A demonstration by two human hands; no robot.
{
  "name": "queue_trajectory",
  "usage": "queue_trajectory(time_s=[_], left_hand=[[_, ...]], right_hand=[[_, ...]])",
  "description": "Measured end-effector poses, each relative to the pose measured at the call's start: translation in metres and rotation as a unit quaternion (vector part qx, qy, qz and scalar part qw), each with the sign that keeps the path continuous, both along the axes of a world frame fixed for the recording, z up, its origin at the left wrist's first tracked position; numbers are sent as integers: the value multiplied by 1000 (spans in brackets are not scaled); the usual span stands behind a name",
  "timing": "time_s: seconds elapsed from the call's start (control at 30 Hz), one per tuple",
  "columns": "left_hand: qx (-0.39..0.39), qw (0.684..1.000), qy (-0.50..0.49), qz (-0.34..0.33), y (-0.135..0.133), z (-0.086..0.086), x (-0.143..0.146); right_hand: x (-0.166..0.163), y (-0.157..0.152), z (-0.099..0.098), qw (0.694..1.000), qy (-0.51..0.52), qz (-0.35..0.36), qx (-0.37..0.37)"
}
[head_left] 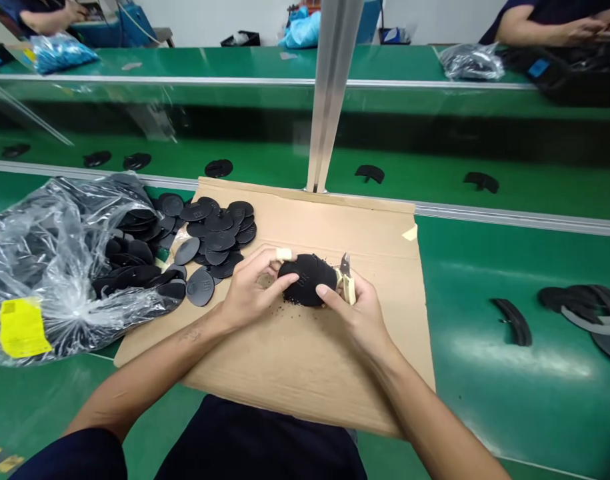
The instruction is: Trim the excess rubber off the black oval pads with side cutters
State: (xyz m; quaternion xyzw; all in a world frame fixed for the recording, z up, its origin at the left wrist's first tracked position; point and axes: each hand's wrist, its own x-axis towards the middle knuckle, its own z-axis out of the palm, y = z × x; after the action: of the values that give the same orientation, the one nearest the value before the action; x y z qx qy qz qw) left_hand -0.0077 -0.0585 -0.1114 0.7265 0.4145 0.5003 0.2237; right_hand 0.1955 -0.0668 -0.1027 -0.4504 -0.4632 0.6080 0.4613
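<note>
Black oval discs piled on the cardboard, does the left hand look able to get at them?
Probably yes: the left hand is close beside the piled black oval discs, with nothing visible between, though it is busy holding another disc.

Above the cardboard sheet [295, 373], your left hand [252, 287] and right hand [362, 310] hold a black oval disc [305, 280]; your right also holds nippers [349, 288]. On the sheet's left you have a disc heap [219, 241], with a plastic bag [79, 267] beside it. A metal post [333, 87] rises at the sheet's far edge; right of the sheet, a curved part [517, 323] lies on the counter [477, 400].
</note>
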Motion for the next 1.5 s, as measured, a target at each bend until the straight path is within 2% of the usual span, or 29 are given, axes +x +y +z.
queue_trajectory(time_s=[0.07, 0.33, 0.73, 0.87, 0.97, 1.03, 1.1, 1.2, 1.3, 1.37, 1.5], left_hand=[[-19, 1000, -5, 7, -1, -2, 2], [-2, 1000, -5, 26, -1, -4, 4], [-13, 999, -25, 43, -3, -5, 4], [-117, 988, -98, 21, 0, -8, 3], [-218, 962, -149, -66, 5, -9, -1], [-240, 954, -141, -113, 7, -7, -5], [-202, 968, -105, -108, 7, -4, -8], [-78, 994, -10, -81, 4, 0, -10], [24, 992, 48, -113, 1, 1, -8], [52, 989, 37, -130, 0, 0, -6], [55, 989, -6, -136, 1, 0, -3]], right_hand=[[0, -1, -1, 1000, -25, 3, 16], [-3, 0, -5, 994, -82, 1, 72], [-4, -1, -3, 986, -124, -6, 108], [-4, -3, -3, 982, -144, -8, 124], [-3, -4, -4, 977, -156, -10, 146], [-1, -4, -6, 970, -175, -8, 166], [2, -3, -6, 957, -206, -11, 205], [6, 0, -4, 924, -245, -21, 292], [9, 2, -3, 899, -257, 13, 355], [8, 2, -3, 888, -251, 31, 383], [6, -1, -8, 876, -236, 24, 420]])
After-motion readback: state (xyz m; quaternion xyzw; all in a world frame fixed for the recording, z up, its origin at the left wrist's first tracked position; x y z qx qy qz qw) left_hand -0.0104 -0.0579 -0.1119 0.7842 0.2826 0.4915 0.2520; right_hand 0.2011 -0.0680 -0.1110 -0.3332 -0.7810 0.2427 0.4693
